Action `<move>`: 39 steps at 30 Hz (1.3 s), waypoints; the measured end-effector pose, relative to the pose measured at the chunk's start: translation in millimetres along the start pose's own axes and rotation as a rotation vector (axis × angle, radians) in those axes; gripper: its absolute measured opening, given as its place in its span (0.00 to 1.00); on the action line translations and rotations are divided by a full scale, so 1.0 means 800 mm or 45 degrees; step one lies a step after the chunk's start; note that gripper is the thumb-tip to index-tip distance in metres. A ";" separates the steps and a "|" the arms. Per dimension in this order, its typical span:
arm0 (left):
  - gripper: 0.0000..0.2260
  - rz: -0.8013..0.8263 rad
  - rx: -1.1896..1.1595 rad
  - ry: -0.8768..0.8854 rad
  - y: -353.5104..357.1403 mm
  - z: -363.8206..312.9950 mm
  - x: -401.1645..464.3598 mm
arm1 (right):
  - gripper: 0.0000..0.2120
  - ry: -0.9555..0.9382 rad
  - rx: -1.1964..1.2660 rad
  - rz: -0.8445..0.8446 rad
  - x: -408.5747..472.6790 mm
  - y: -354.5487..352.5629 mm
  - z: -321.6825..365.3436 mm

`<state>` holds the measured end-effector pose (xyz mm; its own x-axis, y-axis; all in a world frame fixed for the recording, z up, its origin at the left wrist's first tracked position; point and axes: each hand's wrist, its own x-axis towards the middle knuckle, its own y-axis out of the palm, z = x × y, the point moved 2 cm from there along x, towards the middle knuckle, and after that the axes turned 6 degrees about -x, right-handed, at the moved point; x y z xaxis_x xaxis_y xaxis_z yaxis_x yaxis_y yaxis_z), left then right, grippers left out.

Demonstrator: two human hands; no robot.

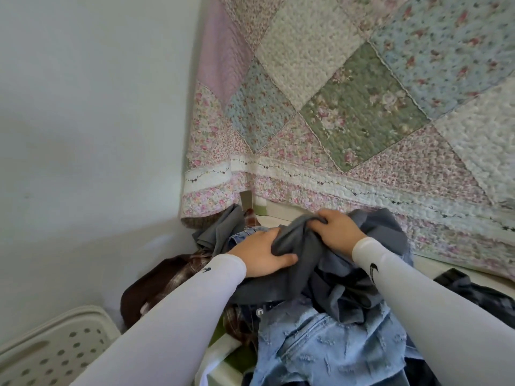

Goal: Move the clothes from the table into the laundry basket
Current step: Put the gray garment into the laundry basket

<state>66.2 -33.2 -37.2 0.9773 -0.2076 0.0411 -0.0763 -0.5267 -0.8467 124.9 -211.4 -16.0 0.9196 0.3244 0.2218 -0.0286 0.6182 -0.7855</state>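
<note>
A heap of clothes covers the table in front of me. On top lies a dark grey garment [295,240]. My left hand [262,253] grips its left side, with the thumb across the cloth. My right hand [335,231] grips a bunched fold of the same garment near the top of the heap. Under it lie light blue distressed jeans [328,349], a brown and plaid piece [164,277] at the left and a black garment [479,293] at the right. The cream laundry basket [55,346], with round holes in its wall, stands at the bottom left.
A floral patchwork quilt [348,107] hangs behind the table and over its far edge. A plain pale wall [83,135] fills the left side. A strip of the white table [426,266] shows between the clothes and the quilt.
</note>
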 end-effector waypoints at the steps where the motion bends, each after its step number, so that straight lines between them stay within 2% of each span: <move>1: 0.30 -0.014 -0.123 0.005 0.000 -0.001 0.002 | 0.12 0.039 0.205 -0.042 0.001 -0.004 0.008; 5: 0.41 -0.066 -0.472 -0.022 -0.003 -0.005 0.005 | 0.10 0.248 0.987 -0.040 -0.001 -0.002 0.039; 8: 0.44 -0.123 -0.638 -0.024 -0.002 -0.001 0.007 | 0.10 0.348 1.252 -0.028 -0.004 0.009 0.057; 10: 0.40 -0.096 -0.768 -0.046 0.000 0.005 0.008 | 0.12 0.412 1.371 0.035 -0.006 0.020 0.059; 12: 0.28 -0.031 -0.811 -0.072 0.002 0.007 0.006 | 0.15 0.449 1.438 0.114 -0.007 0.029 0.056; 14: 0.18 -0.056 -0.804 -0.100 0.004 0.011 0.005 | 0.16 0.417 1.439 0.141 -0.009 0.031 0.050; 17: 0.13 -0.130 -0.872 -0.119 0.004 0.011 0.004 | 0.14 0.259 1.354 0.086 -0.013 0.026 0.043; 20: 0.09 -0.232 -1.059 -0.200 -0.006 0.000 0.004 | 0.10 -0.026 0.823 -0.273 -0.022 0.010 0.036; 22: 0.11 -0.312 -1.203 -0.241 -0.018 -0.012 0.002 | 0.18 -0.211 0.467 -0.476 -0.032 -0.001 0.031; 23: 0.12 -0.340 -1.290 -0.236 -0.025 -0.019 0.002 | 0.25 -0.242 0.342 -0.472 -0.035 -0.002 0.025; 26: 0.12 -0.420 -1.602 -0.261 -0.047 -0.039 -0.001 | 0.52 -0.160 0.108 -0.238 -0.042 0.006 0.005; 28: 0.13 -0.399 -1.813 -0.301 -0.056 -0.053 -0.004 | 0.63 -0.094 0.133 -0.077 -0.046 0.015 0.001; 30: 0.15 -0.378 -1.959 -0.330 -0.059 -0.067 -0.007 | 0.67 -0.129 0.242 0.017 -0.048 0.026 0.009; 34: 0.20 -0.330 -2.197 -0.367 -0.060 -0.087 -0.014 | 0.70 -0.229 0.368 -0.045 -0.043 0.046 0.034; 37: 0.19 -0.347 -2.263 -0.395 -0.071 -0.101 -0.029 | 0.66 -0.263 0.596 -0.177 -0.038 0.043 0.044; 39: 0.18 -0.368 -2.205 -0.434 -0.082 -0.097 -0.035 | 0.53 -0.301 0.634 -0.238 -0.037 0.035 0.051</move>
<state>28.8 -56.6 58.4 0.9724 0.0835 -0.2178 0.2073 -0.7373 0.6430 81.1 -174.4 -20.6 0.8159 0.2928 0.4985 -0.1076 0.9241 -0.3666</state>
